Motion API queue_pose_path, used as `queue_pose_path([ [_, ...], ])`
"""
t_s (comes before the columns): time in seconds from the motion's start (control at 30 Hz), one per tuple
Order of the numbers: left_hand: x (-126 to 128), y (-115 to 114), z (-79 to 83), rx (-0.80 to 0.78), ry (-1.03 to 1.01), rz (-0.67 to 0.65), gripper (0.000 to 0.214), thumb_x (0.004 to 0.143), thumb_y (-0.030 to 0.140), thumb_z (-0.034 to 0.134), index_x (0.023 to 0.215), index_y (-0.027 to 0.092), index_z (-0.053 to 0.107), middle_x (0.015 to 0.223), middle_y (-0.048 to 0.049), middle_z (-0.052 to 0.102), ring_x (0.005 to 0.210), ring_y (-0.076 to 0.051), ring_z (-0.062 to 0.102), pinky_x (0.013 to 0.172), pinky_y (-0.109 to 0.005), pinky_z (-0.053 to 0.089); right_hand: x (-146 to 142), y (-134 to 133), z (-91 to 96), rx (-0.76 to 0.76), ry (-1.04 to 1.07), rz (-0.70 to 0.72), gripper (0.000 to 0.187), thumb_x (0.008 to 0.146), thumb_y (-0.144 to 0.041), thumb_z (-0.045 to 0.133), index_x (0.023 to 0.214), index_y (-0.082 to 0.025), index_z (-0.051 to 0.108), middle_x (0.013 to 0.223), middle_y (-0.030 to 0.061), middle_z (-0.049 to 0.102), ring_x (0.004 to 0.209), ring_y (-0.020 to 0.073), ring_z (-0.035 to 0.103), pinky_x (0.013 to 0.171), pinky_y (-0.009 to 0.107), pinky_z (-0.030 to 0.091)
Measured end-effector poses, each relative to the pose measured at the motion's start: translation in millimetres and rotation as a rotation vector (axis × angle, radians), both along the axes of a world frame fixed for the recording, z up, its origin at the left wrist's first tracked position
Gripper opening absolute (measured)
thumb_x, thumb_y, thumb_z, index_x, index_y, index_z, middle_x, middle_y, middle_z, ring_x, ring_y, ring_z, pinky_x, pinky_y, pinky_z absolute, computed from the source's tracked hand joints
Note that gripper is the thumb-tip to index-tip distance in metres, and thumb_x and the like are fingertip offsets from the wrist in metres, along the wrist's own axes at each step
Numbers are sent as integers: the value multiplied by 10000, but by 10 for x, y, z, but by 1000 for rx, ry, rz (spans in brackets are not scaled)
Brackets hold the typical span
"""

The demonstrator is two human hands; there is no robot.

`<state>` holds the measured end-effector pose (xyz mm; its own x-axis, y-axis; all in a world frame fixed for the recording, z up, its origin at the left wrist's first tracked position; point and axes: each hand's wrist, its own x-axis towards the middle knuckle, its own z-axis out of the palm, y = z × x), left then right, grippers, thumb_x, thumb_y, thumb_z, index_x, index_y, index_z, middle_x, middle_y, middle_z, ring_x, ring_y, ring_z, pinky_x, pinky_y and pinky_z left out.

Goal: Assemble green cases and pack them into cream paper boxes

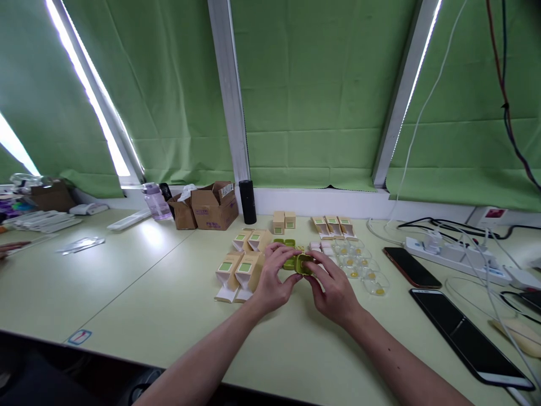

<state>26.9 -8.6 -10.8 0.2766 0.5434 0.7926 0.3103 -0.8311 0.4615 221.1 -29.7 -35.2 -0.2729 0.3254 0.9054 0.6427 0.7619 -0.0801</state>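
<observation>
A small green square container [302,265] is held up just above the table, its hollow side facing me. My left hand [274,276] grips its left side with thumb and fingers. My right hand [336,288] grips the right side, with fingertips at or inside the opening; whether they pinch something small there is hidden. Behind my fingers sit more green containers [289,242], partly covered. To the left stand several open kraft paper boxes [249,268] with green labels. Small white blocks [325,247] and clear plastic cups [359,262] with yellow pieces lie right of them.
Closed kraft boxes [279,219] and open ones [333,226] stand at the back. A black cylinder [247,202], cardboard box [214,206] and purple bottle [157,202] line the wall. Phones [412,267], a tablet [469,335] and a cabled power strip [456,258] lie right. Another person's hand [12,247] shows far left.
</observation>
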Motion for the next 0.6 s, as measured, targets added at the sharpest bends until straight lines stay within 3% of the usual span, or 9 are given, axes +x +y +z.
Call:
queue_pose_path([
  [0.6, -2, -5, 1, 17, -18, 18, 401, 844, 176, 800, 1233, 227, 719, 1139, -105, 738, 1190, -325, 564, 1048, -532, 494, -16, -14, 5, -17, 24, 24, 369, 978, -59, 553, 1304, -204, 647, 1373, 200, 659, 1279, 323, 673, 997, 492, 634],
])
